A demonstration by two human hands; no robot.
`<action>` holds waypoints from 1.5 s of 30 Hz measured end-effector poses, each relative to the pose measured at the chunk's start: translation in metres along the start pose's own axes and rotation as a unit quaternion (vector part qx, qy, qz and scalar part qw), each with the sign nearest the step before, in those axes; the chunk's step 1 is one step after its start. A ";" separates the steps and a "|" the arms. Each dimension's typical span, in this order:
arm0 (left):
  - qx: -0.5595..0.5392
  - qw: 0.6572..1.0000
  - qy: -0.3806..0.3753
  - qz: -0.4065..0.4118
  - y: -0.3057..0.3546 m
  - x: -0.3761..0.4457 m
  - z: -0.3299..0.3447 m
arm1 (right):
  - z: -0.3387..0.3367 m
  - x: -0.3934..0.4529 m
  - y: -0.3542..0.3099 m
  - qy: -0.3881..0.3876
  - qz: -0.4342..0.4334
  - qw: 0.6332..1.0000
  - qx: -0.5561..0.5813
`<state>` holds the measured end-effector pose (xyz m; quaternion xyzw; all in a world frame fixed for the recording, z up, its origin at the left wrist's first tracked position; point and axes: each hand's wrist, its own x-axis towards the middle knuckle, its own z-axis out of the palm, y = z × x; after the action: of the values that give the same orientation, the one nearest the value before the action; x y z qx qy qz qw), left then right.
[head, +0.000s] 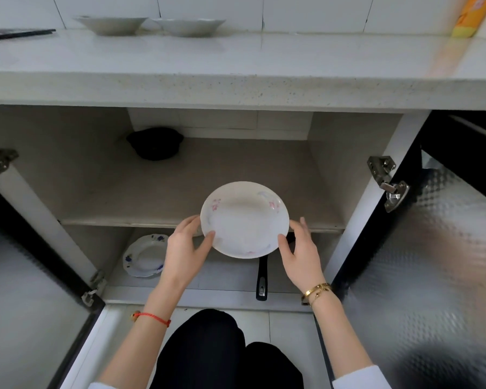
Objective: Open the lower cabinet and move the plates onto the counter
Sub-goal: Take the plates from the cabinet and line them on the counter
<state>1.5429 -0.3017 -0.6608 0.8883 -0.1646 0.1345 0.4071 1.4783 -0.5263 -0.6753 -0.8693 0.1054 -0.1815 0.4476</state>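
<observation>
1. Bench point(236, 60) of pale speckled stone runs across the top of the view, well above and beyond the two hands; two white plates point(111, 23) and point(188, 26) stand side by side at its back edge against the tiled wall, and a yellow-orange packet point(469, 18) leans at the far right corner.
2. Lower cabinet point(68, 164) stands open beneath it, both doors point(432, 262) swung wide to either side of the arms, metal hinges showing on each frame.
3. Upper shelf point(152, 197) lies just behind the grip; a dark rounded thing point(155, 143), perhaps a pot, sits at its back left, too shadowed to make out.
4. White plate with faint pink marks point(244, 219) is held in the air between the two hands, in front of the shelf's front edge, its face turned up toward the camera.
5. Left hand point(184, 248) grips the plate's left rim, thumb on the face and fingers curled behind; a red cord is round that wrist.
6. Right hand point(302, 254) grips the right rim the same way, thumb on the lower right edge; gold bracelets point(316, 292) are on its wrist.
7. Blue-flowered plate point(146, 255) lies on the cabinet floor, below and left of the left hand.
8. Black pan handle point(262, 279) points outward below the held plate, between the two wrists.
</observation>
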 end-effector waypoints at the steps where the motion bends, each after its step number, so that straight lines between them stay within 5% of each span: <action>1: 0.001 1.000 0.003 0.000 0.000 -0.003 -0.002 | 0.000 -0.003 -0.001 0.002 -0.002 1.000 0.003; 20: -0.069 0.996 -0.011 -0.056 -0.006 -0.007 -0.027 | 0.007 -0.011 -0.032 -0.004 0.024 1.000 -0.008; 37: -0.066 0.976 -0.064 -0.198 0.170 -0.048 -0.204 | -0.124 -0.070 -0.223 -0.078 0.088 0.993 -0.006; 45: -0.073 0.981 -0.047 -0.175 0.272 -0.019 -0.302 | -0.208 -0.066 -0.343 -0.087 0.083 0.993 0.010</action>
<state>1.3850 -0.2333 -0.2922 0.8767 -0.0350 0.0071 0.4797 1.3397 -0.4595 -0.2992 -0.8656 0.1361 -0.0680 0.4771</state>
